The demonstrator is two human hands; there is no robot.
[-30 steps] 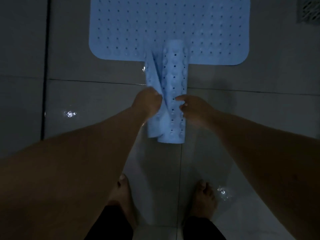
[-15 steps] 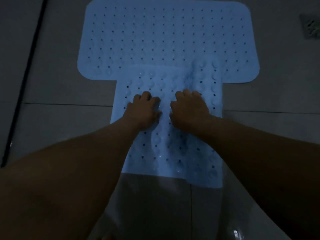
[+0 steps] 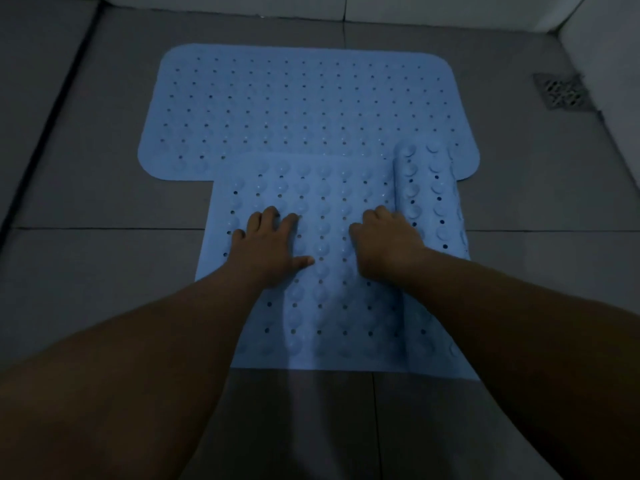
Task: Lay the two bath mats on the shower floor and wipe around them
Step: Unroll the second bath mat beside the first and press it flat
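Two light blue perforated bath mats lie on the grey tiled shower floor. The far mat (image 3: 304, 102) lies flat, crosswise. The near mat (image 3: 325, 306) lies lengthwise with its suction cups facing up, and its far end overlaps the far mat. Its right strip (image 3: 429, 195) still curls up in a raised fold. My left hand (image 3: 270, 247) presses flat on the near mat, fingers spread. My right hand (image 3: 388, 242) rests beside the raised fold, fingers bent against it; I cannot tell whether it grips the mat.
A square metal floor drain (image 3: 561, 93) sits at the far right. White walls (image 3: 398, 8) close off the back and right side. A dark floor joint (image 3: 59, 116) runs along the left. Bare tiles surround both mats.
The near mat has gone from a rolled bundle held in both hands to mostly spread on the floor. My hands have moved apart, pressing it down, and the view has tilted up.
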